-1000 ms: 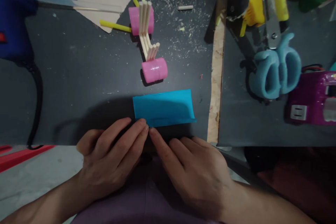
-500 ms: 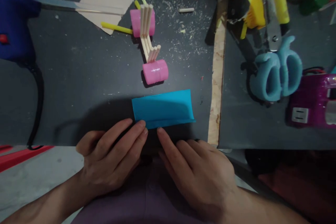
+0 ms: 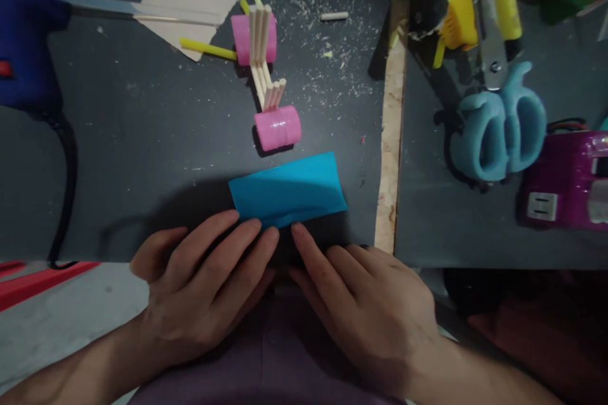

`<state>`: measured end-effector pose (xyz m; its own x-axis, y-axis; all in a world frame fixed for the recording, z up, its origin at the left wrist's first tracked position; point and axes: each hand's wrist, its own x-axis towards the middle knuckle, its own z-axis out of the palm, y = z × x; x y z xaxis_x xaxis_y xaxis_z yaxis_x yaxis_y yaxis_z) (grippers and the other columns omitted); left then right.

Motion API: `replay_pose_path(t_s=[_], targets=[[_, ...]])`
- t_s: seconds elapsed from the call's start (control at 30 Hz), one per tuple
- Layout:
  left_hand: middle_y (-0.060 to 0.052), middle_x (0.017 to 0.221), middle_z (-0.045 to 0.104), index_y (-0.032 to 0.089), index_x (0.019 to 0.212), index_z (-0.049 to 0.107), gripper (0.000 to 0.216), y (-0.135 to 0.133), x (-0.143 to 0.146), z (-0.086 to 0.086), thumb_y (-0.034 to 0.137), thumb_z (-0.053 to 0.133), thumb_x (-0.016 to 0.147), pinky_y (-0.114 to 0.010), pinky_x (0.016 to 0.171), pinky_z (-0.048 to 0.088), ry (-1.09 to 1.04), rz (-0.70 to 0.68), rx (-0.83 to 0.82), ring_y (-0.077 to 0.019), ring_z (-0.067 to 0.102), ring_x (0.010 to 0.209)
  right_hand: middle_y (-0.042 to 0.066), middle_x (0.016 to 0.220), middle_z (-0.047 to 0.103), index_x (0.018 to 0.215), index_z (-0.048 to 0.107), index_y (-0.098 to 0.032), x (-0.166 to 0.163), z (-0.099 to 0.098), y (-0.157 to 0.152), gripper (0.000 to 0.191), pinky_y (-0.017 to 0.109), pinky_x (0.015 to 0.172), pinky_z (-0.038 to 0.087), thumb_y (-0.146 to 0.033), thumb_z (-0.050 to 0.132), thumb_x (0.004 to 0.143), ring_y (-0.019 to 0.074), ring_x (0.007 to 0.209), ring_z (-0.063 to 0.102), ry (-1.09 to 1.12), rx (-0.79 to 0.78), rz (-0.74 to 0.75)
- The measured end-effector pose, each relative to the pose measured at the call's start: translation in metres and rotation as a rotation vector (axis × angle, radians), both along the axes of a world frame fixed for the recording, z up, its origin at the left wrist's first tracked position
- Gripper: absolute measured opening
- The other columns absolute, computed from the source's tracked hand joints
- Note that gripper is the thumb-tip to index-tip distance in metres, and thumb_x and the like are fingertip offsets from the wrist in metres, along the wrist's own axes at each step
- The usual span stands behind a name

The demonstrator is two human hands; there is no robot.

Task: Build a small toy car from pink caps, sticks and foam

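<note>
A blue strip of paper (image 3: 289,188) lies at a slight tilt on the dark table, its near edge creased upward. My left hand (image 3: 204,285) rests at the paper's near left, fingers stretched out and apart, with several fingertips on that edge. Just right of them, the index finger of my right hand (image 3: 365,304) points out and touches the same edge; its other fingers are bent and partly hidden. Beyond the paper stands a small model of pale sticks (image 3: 260,38) between pink cylinders (image 3: 278,128).
A blue glue gun (image 3: 28,38) lies at the left with its black cord. At the right are scissors (image 3: 498,126) with light blue handles and a purple power strip (image 3: 567,180). A yellow stick (image 3: 208,48) and a short white stick (image 3: 334,16) lie farther back.
The paper has turned slightly, its right end moving away from me, and shifted a little left. My left fingertips have moved right along its near edge, which looks less folded.
</note>
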<state>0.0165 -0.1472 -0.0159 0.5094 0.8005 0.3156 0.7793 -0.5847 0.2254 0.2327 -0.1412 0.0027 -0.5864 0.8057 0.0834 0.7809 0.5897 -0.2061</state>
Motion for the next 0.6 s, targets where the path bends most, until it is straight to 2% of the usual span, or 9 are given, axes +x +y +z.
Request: replay_pose_path(t_s=[0.2,0.4,0.6], targets=[[-0.005,0.118,0.078,0.013,0.132,0.064,0.037,0.005,0.012,0.000,0.025,0.067,0.097,-0.041,0.086,0.041,0.004,-0.042,-0.026,-0.0248,0.064,0.115,-0.002,0.063,0.058,0.127,0.068,-0.008,0.005,0.003,0.004,0.033,0.038,0.054,0.032,-0.021,0.046,0.106,0.0179,0.054,0.050,0.036,-0.052,0.031],[-0.005,0.119,0.077,0.012,0.132,0.064,0.038,0.005,0.010,-0.004,0.025,0.068,0.096,-0.042,0.084,0.040,0.004,-0.047,-0.011,-0.0247,0.066,0.115,-0.001,0.061,0.053,0.118,0.070,-0.012,0.023,0.006,0.018,0.022,0.035,0.055,0.031,-0.017,0.055,0.102,0.0192,0.058,0.042,0.048,0.070,0.012],[-0.007,0.119,0.076,0.011,0.130,0.065,0.037,0.004,0.012,-0.004,0.026,0.067,0.096,-0.042,0.082,0.039,0.014,-0.035,-0.006,-0.0260,0.065,0.114,0.000,0.063,0.053,0.123,0.068,-0.002,0.033,-0.001,0.034,0.028,0.032,0.054,0.033,-0.010,0.062,0.097,0.0172,0.060,0.041,0.070,0.100,0.038]])
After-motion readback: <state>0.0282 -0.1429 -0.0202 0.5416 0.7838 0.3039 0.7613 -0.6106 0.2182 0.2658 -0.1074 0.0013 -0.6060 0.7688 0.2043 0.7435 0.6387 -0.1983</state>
